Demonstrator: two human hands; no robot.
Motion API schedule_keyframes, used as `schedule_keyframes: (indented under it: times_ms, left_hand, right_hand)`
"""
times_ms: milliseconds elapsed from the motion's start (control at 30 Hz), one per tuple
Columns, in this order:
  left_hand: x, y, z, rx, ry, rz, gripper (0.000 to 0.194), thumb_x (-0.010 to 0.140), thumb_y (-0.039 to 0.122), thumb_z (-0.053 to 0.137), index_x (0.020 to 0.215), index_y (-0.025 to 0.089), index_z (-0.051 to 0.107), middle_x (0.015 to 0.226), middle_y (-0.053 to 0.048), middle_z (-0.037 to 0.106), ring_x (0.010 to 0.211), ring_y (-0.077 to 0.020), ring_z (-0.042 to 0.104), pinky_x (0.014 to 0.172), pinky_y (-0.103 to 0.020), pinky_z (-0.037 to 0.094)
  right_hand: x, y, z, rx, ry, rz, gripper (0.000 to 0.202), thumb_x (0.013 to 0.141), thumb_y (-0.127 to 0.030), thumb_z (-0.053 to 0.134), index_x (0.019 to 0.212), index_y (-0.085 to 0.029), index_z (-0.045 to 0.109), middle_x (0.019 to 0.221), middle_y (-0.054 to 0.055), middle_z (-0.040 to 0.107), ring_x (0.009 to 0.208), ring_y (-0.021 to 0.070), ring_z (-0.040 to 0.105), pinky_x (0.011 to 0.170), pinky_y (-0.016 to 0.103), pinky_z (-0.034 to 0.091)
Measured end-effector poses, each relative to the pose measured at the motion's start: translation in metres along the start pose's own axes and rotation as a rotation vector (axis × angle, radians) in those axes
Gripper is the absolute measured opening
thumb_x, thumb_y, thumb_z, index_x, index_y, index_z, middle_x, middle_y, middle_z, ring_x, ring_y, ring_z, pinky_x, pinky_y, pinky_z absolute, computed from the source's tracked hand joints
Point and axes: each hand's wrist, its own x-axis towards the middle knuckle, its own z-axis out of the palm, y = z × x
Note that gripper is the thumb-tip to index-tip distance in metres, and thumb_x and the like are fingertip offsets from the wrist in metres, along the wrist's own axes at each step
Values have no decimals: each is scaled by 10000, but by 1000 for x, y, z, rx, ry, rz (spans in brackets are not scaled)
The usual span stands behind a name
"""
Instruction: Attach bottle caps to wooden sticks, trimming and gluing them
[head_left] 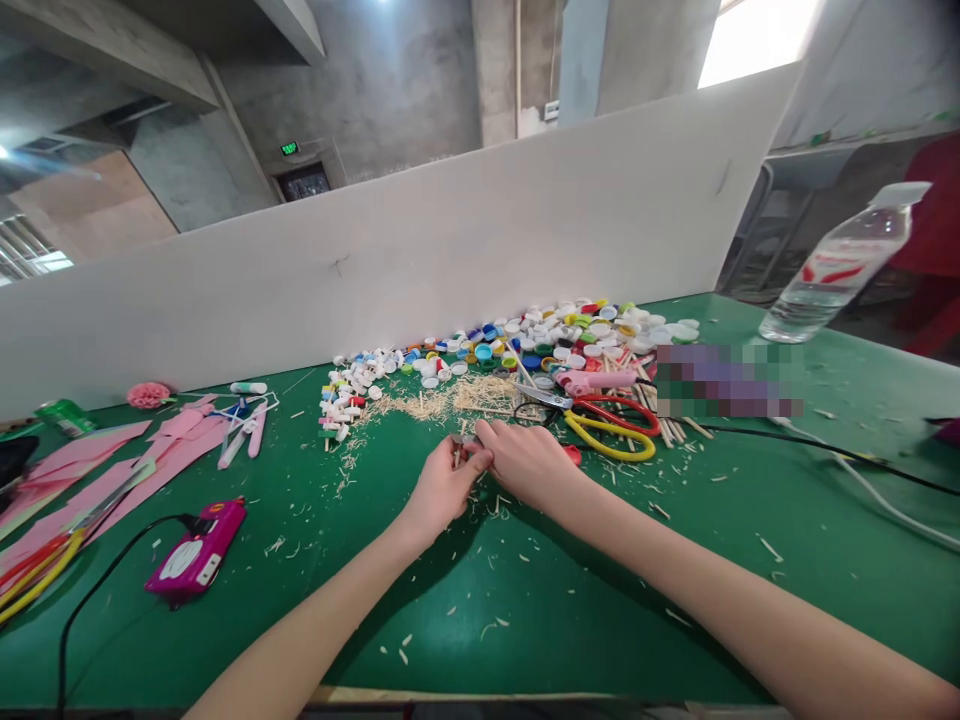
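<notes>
Left of the heap of pale curled wood shavings [487, 391], see a cluster of small white and coloured plastic caps [360, 388], some seemingly already pegged. Just in front of the heap, find left hand [448, 482] pinched around a tiny greyish piece [468, 439], too hidden to identify, and right hand [529, 462] curled over it, grip impossible to tell. Right of the heap, see slim bare wooden sticks [696, 426]; judge whittling well along, with those perhaps left.
</notes>
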Motion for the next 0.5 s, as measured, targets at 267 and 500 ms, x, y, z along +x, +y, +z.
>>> schedule_keyframes:
  times_ms: [267, 500]
  left_hand:
    - [-4, 1, -4, -6, 4, -55, 447, 699, 573, 670, 851, 214, 450, 559, 113, 271, 384, -18, 204, 340, -173, 108]
    - [-4, 1, -6, -17, -12, -81, 457, 690, 574, 678, 837, 213, 437, 555, 119, 262, 375, -12, 185, 334, -168, 111]
  right_hand:
    - [-2, -13, -1, -55, -18, 109, 209, 938, -211, 324, 1092, -165, 457, 947, 121, 585, 868, 239, 617, 619, 283, 412]
    - [-3, -22, 4, -57, -12, 196, 185, 936, -191, 316, 1048, -167, 461, 918, 125, 588, 822, 218, 617, 602, 265, 415]
